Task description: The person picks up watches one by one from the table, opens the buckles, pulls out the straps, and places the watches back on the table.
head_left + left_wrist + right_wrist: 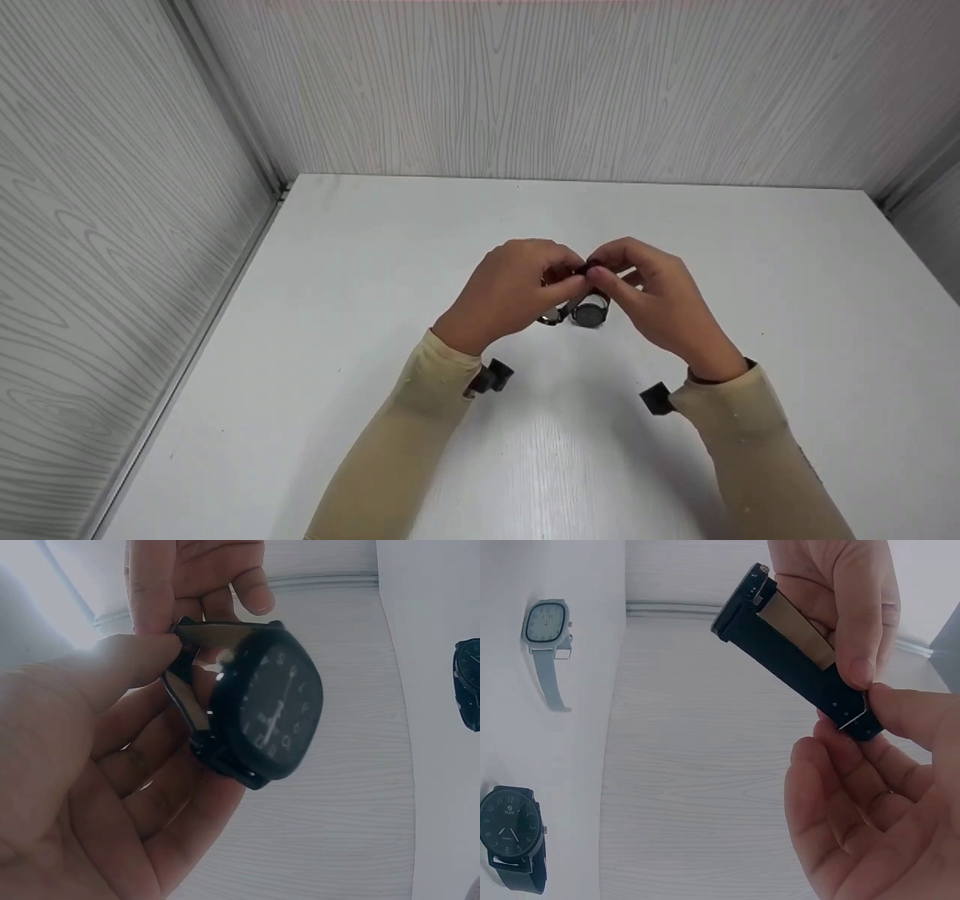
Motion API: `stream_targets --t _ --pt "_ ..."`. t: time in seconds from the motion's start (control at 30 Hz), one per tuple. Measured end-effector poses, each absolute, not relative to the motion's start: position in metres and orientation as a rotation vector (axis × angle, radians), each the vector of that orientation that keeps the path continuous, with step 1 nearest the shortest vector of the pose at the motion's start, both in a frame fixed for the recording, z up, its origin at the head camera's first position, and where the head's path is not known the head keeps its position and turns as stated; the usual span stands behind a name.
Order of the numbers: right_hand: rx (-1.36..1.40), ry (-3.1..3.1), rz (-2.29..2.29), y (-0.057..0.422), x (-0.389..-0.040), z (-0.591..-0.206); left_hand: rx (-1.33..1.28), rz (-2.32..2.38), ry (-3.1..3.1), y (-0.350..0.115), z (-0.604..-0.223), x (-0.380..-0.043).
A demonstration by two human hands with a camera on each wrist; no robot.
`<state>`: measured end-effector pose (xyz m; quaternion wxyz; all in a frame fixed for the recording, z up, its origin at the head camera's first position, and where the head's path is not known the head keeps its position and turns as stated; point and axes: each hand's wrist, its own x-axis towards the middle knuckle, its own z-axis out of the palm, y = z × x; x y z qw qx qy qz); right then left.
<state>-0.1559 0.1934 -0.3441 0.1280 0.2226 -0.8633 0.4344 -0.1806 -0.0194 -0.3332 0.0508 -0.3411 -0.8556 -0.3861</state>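
A black wristwatch (274,709) with white numerals hangs between both hands, its strap (802,660) tan on the inside. My left hand (510,289) pinches the strap between thumb and fingers. With thumb and fingertips, my right hand (660,296) grips the strap end by the metal buckle (853,720). In the right wrist view the strap forms a closed loop, with its end running through the buckle. The head view shows the fingertips of both hands meeting, largely covering the strap, and a dark watch face (589,315) just below them.
On the white table (375,247) lie a grey square-faced watch (546,622) and a black round-faced watch (510,823), side by side in the right wrist view. Wood-grain panels (495,90) enclose the table at the back and sides. Both sleeves carry a black wrist mount.
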Motion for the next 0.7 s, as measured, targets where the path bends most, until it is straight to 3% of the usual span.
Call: stream_targets --t 0.7 --pt "0.704 -2.454 1.219 0.1956 -0.1561 -0.3435 -1.05 -1.19 -2.556 -0.0177 -0.3335 -0.1801"
